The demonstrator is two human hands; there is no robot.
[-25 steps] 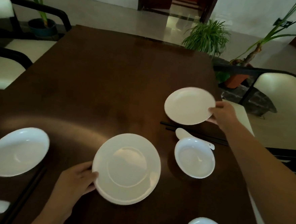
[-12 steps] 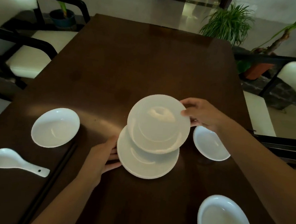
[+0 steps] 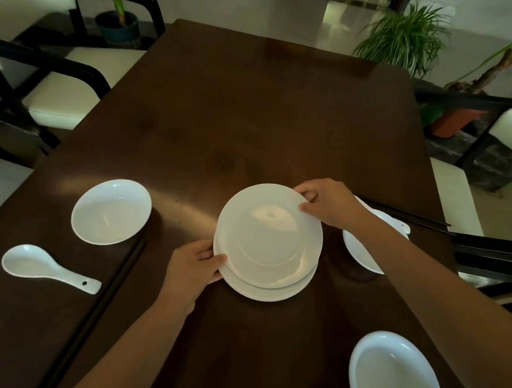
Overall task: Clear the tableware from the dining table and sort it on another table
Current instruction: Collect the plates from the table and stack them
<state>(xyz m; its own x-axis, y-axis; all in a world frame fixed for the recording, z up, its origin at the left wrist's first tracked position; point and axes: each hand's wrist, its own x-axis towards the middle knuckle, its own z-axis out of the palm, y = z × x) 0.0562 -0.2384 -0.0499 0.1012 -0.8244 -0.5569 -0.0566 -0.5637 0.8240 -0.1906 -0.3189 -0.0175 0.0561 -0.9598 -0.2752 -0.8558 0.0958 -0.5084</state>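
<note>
On the dark wooden dining table (image 3: 254,118), near its middle, your two hands meet around a stack of white plates. Your right hand (image 3: 326,203) pinches the far right rim of the top plate (image 3: 268,235), thumb on top and fingers curled beneath, and that plate lies on the lower plates (image 3: 272,292), set slightly toward the far side. Your left hand (image 3: 193,265) grips the near left edge of the stack, thumb over the rim. To the left sits a white bowl (image 3: 111,212), with a white spoon (image 3: 46,267) nearer you and dark chopsticks (image 3: 98,313) running alongside. Under your right forearm lies a second bowl (image 3: 363,249), with another pair of chopsticks (image 3: 407,216) beyond it. A third bowl (image 3: 393,376) sits at the near right.
</note>
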